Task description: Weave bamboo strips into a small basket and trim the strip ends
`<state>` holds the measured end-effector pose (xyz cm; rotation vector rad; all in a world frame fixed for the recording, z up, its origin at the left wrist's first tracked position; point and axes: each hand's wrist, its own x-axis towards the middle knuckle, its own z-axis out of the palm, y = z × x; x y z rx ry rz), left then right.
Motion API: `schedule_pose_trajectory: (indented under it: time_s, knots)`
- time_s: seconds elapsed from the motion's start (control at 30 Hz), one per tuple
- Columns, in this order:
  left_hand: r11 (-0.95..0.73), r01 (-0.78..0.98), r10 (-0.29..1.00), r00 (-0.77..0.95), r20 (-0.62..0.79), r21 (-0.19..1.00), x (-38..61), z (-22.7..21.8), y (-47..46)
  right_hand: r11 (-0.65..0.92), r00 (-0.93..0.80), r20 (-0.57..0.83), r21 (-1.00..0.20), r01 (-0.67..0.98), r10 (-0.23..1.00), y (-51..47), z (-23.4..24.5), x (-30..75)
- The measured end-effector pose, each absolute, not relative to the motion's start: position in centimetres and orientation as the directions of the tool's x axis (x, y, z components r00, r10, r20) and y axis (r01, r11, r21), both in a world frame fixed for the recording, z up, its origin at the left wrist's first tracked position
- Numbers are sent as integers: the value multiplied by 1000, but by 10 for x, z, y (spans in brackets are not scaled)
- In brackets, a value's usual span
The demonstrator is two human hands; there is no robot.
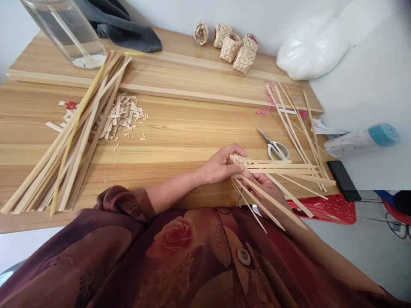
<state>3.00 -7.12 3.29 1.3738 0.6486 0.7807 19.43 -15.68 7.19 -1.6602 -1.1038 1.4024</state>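
A small, partly woven basket (240, 159) of pale flat strips is held close to the table's front edge. My left hand (221, 166) is closed around its left side, thumb across the front. From below and to the right, my right hand (265, 187) grips the weave near the base of the strips, its fingers partly hidden behind them. Long loose strip ends (282, 169) fan out to the right and down toward my lap. Just beyond the strips lie scissors (274, 145) with white handles, blades pointing away to the left.
A bundle of long strips (80, 124) lies at left beside a heap of offcuts (123, 115). Several small woven baskets (231, 46) stand at the back. More strips (298, 124), a phone (344, 180) and a white bag (310, 51) are at right; a water container (69, 34) stands back left.
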Motion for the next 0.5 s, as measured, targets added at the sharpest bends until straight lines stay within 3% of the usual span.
schedule_pose_trajectory:
  time_s: [0.2, 0.37, 0.5]
  knots:
    - [-26, -122, 751, 652, 100, 992, 26, 30, -66, -336, 159, -310, -924, 180, 937, -155, 67, 196]
    - [-19, -147, 720, 685, 115, 989, 23, 26, -63, -363, 31, -365, -905, 221, 930, -158, 77, 204]
    - [-89, -128, 686, 711, 154, 988, 22, 22, -61, -341, 23, -350, -893, 295, 937, -162, 80, 205]
